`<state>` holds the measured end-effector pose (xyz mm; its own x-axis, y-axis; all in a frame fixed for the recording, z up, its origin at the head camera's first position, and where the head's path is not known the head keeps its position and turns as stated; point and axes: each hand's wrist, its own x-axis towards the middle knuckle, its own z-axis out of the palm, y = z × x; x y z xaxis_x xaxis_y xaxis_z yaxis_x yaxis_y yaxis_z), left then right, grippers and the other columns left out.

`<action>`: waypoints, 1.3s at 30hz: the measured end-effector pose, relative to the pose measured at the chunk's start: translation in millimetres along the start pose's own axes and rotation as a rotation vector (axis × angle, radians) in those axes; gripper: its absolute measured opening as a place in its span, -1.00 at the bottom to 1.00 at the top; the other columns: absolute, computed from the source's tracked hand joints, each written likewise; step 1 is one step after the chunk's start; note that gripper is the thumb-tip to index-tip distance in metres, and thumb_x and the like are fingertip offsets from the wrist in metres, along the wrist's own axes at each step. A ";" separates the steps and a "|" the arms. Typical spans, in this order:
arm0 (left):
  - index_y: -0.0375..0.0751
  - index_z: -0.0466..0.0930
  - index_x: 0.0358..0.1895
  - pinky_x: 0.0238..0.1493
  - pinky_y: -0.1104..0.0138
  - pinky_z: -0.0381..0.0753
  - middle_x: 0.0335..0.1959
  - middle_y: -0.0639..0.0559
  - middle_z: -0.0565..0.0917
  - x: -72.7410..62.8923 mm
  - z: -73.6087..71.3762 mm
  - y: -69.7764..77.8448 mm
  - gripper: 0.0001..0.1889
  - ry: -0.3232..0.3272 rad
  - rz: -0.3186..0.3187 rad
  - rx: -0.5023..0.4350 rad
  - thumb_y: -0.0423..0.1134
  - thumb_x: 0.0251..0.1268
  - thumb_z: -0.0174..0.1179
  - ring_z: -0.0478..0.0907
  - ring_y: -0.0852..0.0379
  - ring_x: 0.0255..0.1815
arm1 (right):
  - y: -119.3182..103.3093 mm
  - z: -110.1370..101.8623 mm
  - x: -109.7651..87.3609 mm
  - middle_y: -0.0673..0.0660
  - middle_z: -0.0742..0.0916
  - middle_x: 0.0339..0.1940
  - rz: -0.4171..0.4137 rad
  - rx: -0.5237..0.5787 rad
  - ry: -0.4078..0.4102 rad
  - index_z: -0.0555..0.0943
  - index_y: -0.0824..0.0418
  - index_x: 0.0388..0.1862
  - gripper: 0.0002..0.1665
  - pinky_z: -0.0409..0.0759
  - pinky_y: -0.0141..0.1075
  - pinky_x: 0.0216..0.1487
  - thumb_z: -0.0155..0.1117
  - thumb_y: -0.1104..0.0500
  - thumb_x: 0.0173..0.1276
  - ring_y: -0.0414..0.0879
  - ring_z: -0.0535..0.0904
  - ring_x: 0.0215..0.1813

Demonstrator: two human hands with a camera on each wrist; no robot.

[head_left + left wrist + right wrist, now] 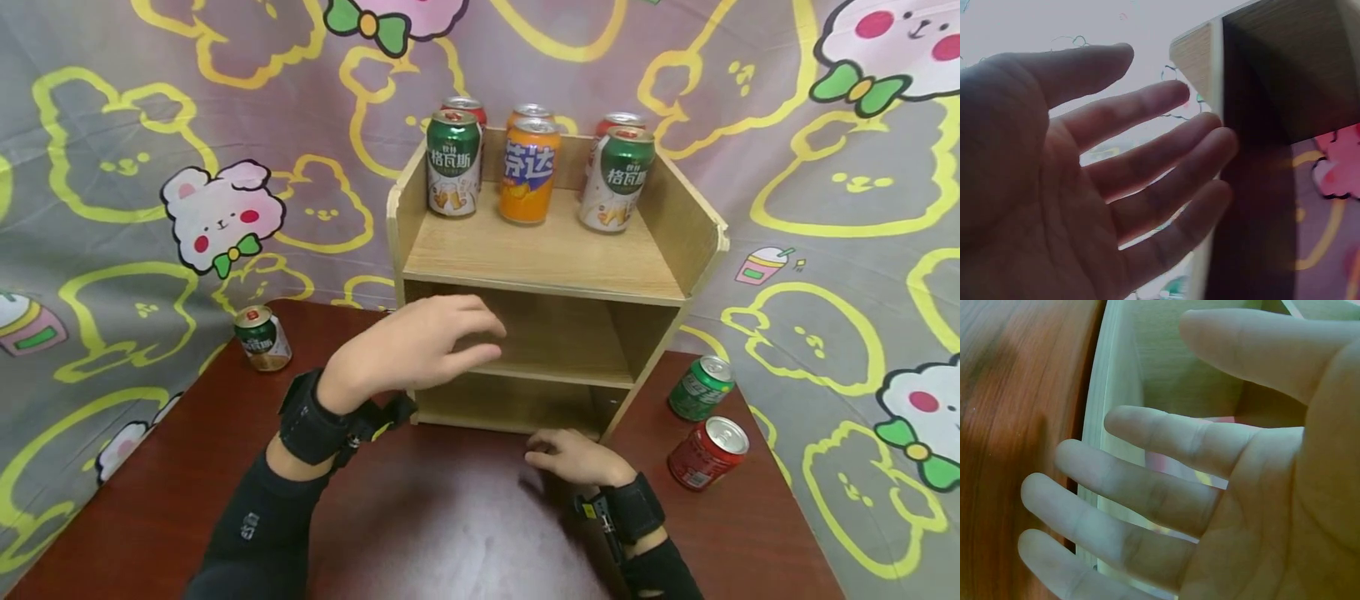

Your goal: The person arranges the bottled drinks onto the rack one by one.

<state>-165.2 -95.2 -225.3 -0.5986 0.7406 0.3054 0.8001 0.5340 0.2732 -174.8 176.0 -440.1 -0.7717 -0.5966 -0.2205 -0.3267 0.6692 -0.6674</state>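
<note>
— What stands on the brown table (450,517)?
— At the far left, one green can (262,337). On the right, a green can (701,387) tilted, and a red can (708,452) just nearer.
— And higher up?
— An orange can (528,171) between two green-and-white cans (453,164), with a cartoon cloth (150,167) behind.

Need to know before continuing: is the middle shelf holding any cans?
No; the middle shelf shows only bare wood, while the cans stand on top.

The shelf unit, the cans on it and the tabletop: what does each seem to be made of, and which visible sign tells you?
Shelf unit: pale wood or laminated board, matt, faint grain. Cans: probably metal, glossy printed sides, silvery tops. Tabletop: dark reddish wood or veneer, polished, reflecting light.
</note>
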 end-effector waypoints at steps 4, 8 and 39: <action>-0.03 0.64 -0.03 -0.09 0.33 0.53 -0.10 0.12 0.59 -12.3 25.3 -7.6 -0.76 -0.065 -0.037 -0.011 -0.06 0.39 0.09 0.54 0.22 -0.09 | -1.0 -0.4 1.0 0.11 0.66 -0.04 0.001 -0.003 0.014 0.58 0.26 0.06 -0.60 0.55 -0.08 -0.10 0.09 0.01 0.44 0.02 0.59 -0.03; -0.02 0.63 -0.01 -0.08 0.33 0.53 -0.07 0.12 0.58 -23.3 53.6 -17.4 -0.75 -0.102 -0.098 -0.042 -0.05 0.39 0.09 0.54 0.22 -0.08 | -0.4 -0.3 2.0 0.10 0.67 -0.05 0.005 -0.012 0.017 0.58 0.27 0.06 -0.60 0.56 -0.11 -0.10 0.09 0.01 0.44 0.00 0.59 -0.03; -0.22 0.58 0.09 -0.11 0.19 0.56 -0.05 -0.07 0.59 -53.5 137.9 -31.0 -0.62 -0.187 -0.384 0.059 -0.05 0.38 0.09 0.55 0.02 -0.06 | 4.9 -17.2 -39.9 -0.07 0.60 -0.40 0.075 -0.183 0.122 0.62 0.16 -0.26 -0.69 0.47 -0.25 -0.38 0.18 -0.07 0.36 -0.21 0.49 -0.37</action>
<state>-152.6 -95.1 -375.9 -0.8402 0.5419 0.0200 0.5250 0.8035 0.2808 -155.1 210.7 -422.3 -0.8543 -0.4913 -0.1697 -0.3508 0.7859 -0.5093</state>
